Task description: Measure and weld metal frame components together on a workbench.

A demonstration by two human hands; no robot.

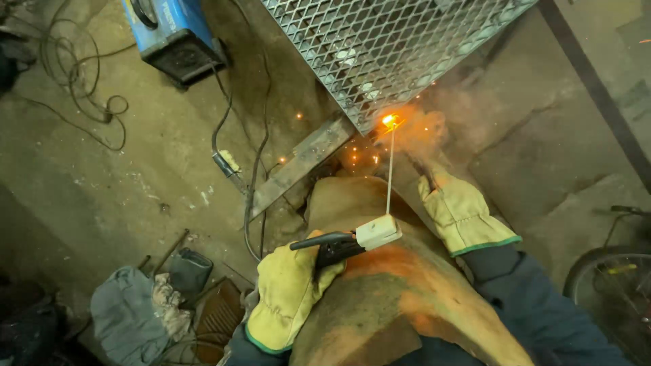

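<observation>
Yellow-gloved left hand [288, 295] grips our electrode holder [339, 245]; the right hand [458, 211], at two o'clock, is pressed forward, grip unclear. The rod [390, 169] arcs at the mesh panel [380, 47] corner, twelve o'clock; weld unfinished.

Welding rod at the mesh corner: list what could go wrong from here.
1. Sparks scatter from the arc toward cables and rags on the floor, which might scorch.
2. The right hand rests close to the arc; heat could get through the glove.
3. The long welding rod in the left hand's holder could waver or stick.
</observation>
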